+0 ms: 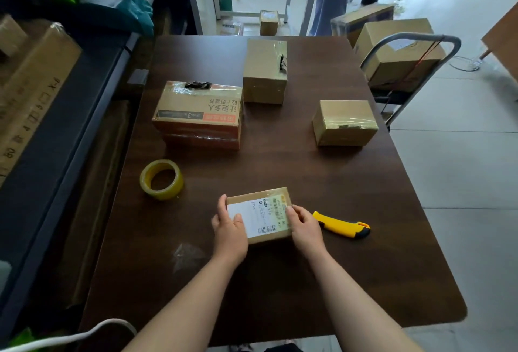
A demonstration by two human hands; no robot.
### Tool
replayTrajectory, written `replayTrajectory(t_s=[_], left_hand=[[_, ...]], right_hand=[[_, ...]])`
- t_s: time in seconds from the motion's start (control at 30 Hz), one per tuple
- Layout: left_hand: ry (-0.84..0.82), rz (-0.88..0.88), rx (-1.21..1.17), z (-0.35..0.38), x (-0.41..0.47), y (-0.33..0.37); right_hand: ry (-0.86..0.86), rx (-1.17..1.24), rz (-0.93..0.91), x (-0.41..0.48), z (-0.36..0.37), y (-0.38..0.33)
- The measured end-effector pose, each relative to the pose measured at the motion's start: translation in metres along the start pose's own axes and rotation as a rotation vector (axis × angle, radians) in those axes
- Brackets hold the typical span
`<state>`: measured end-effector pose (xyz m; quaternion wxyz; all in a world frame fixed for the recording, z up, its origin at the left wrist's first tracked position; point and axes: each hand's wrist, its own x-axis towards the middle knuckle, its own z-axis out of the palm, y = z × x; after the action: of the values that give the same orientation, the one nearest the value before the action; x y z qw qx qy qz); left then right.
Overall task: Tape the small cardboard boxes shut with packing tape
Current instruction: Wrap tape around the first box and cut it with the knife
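You had the small box (259, 215) pinned at the near middle of the table (280, 290), your left hand (228, 232) clasping its left edge and your right hand (304, 228) its right, likely to steady it for taping. The yellow knife (342, 225) lay just beside your right hand, and the tape roll (162, 179) sat near your left, unobstructed. Farther back stood three taped boxes: the printed box (199, 113), the tall box (265, 71) and the right box (344, 123), well clear.

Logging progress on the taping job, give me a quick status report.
Both hands, left and right, gripping the small labelled box. Tape roll lying untouched to its left. Yellow cutter beside the right hand. Nothing blocking.
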<state>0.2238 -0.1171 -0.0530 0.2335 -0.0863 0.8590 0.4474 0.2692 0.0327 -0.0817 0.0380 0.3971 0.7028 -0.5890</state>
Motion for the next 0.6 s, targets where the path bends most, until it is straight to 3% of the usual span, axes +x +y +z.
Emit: replayTrajectory(t_s=[0.17,0.3,0.43,0.6], left_hand=[[-0.018,-0.034,0.126,-0.011,-0.006,-0.014],[-0.056,0.000,0.255,-0.019,-0.012,-0.022],[-0.064,0.034,0.175,-0.018,0.010,0.004],[-0.295,0.002,0.015,0.009,0.045,0.033]], right_hand=[[-0.036,0.232,0.045,0.014,-0.002,-0.010],[0.114,0.253,0.104,0.028,0.007,-0.016],[0.149,0.302,0.164,0.025,0.015,-0.015],[0.108,0.230,0.087,0.034,0.018,-0.016]])
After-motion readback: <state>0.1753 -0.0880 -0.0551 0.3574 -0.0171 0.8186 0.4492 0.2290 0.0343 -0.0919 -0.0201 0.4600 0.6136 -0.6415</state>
